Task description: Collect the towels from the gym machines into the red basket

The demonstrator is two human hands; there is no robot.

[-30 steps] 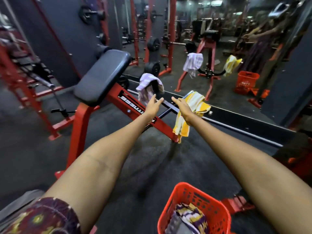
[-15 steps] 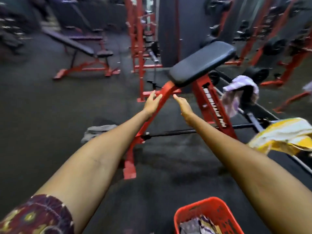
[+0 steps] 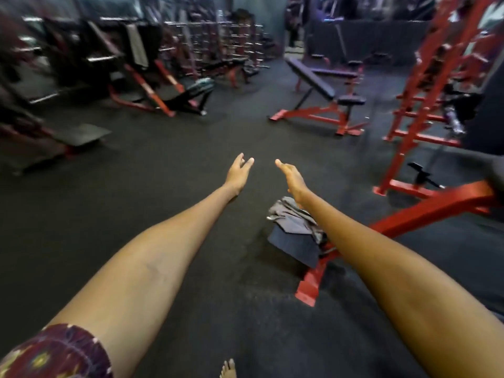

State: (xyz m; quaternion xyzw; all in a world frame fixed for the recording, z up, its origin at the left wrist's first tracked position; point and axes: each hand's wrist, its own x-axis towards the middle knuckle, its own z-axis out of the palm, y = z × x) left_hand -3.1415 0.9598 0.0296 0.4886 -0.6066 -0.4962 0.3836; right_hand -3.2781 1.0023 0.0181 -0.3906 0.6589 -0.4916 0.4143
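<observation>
Head view: both bare arms stretch over dark, speckled rubber flooring, the left hand [image 3: 238, 172] and right hand [image 3: 292, 179] empty with fingers loosely spread. A crumpled grey towel [image 3: 296, 224] drapes over the red steel frame [image 3: 409, 219] of a bench, just beside the right forearm.

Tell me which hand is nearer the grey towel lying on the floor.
Right. The right hand hangs just above the grey towel, its forearm crossing it; the left hand is off to the towel's left, apart. Both are open and empty.
</observation>
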